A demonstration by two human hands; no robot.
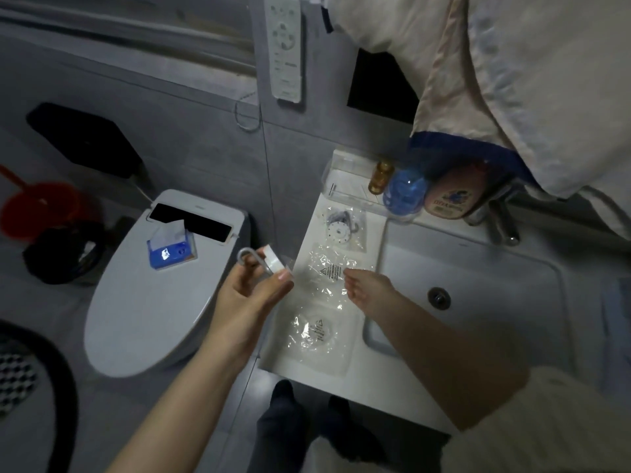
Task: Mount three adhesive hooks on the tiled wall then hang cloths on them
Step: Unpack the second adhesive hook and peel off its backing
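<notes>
My left hand (254,288) holds an adhesive hook (264,259) between thumb and fingers, its white round pad up and its metal hook loop to the left, above the gap between toilet and counter. My right hand (367,290) rests on the sink counter (345,380), fingertips on an empty clear plastic bag (329,271). A second clear bag (316,331) lies nearer me. A third bag with a packed hook (339,230) lies further back. A wire hook (247,116) sits on the grey tiled wall (191,138). Pale cloths (512,80) hang at the upper right.
A white toilet (153,302) with a blue tissue pack (172,249) on its lid stands left. The sink basin (478,295), a tap (502,220), bottles in a clear tray (406,192) and a wall remote (285,47) are nearby. A red bucket (41,208) and black bin (65,256) stand at far left.
</notes>
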